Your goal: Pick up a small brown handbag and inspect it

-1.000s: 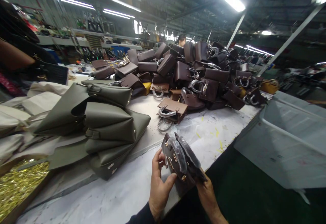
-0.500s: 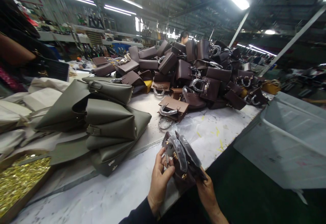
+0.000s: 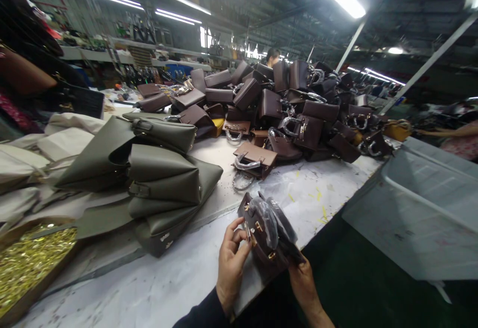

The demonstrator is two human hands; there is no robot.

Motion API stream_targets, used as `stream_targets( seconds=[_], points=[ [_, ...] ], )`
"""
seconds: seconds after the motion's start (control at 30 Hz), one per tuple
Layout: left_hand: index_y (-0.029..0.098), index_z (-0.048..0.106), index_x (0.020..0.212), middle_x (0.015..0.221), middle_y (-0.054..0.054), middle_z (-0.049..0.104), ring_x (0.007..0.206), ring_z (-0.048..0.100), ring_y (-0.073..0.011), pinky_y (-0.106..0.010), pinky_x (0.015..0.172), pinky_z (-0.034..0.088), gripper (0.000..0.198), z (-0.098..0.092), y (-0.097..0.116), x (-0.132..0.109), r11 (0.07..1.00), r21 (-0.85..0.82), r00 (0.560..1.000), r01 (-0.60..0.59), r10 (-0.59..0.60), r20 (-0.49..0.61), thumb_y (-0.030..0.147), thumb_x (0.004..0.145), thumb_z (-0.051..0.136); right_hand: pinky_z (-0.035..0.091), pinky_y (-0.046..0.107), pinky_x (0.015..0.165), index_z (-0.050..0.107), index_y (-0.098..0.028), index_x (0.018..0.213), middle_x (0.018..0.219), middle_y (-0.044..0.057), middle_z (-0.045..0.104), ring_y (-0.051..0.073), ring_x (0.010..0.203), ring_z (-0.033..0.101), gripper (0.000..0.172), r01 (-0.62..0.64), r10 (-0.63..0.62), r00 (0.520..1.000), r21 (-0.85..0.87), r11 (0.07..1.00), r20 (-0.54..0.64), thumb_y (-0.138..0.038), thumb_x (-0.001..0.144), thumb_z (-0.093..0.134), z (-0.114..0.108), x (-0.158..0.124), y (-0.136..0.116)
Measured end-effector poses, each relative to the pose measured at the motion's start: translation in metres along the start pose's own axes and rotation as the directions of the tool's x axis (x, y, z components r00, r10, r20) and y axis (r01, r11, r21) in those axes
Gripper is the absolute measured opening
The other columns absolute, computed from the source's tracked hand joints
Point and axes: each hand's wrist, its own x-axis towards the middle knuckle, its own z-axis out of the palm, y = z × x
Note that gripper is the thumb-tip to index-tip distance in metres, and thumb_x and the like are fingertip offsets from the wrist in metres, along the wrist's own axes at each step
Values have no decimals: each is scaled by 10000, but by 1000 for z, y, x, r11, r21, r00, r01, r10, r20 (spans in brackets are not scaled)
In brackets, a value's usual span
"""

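Your left hand [image 3: 230,266] pinches a small fitting [image 3: 248,232] on the brown bag [image 3: 264,242], between thumb and fingers; your right hand [image 3: 304,279] grips the bag's opposite side — both at the near edge of the bench [image 3: 201,263]. To the left, a box [image 3: 45,277] of gold pieces [image 3: 33,253] and green bags [image 3: 164,168]. Beyond lie a tan bag [image 3: 257,153] — then a brown heap [image 3: 271,104], a person [image 3: 273,57] behind.

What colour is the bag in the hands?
The bag is dark brown, seen best in the head view.
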Motion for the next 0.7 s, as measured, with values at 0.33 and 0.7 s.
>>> stream_targets(
  seconds=[0.33,0.7],
  points=[
    [221,464,1345,979,-49,668,968,630,-221,-353,961,444,545,0,-3,-2,997,64,999,-38,37,20,414,893,697,583,465,961,807,-196,1070,1092,133,747,363,1033,689,621,-65,59,996,-89,994,-73,-754,840,661,-2,6,-3],
    [303,410,1467,1529,-107,378,1428,351,-355,-505,1191,330,669,1,0,-11,847,350,908,-401,419,27,608,904,601,520,472,1074,729,-229,1249,1232,107,706,344,1174,640,520,11,-11,1000,-38,999,-14,-627,926,649,14,1,-20]
  ],
)
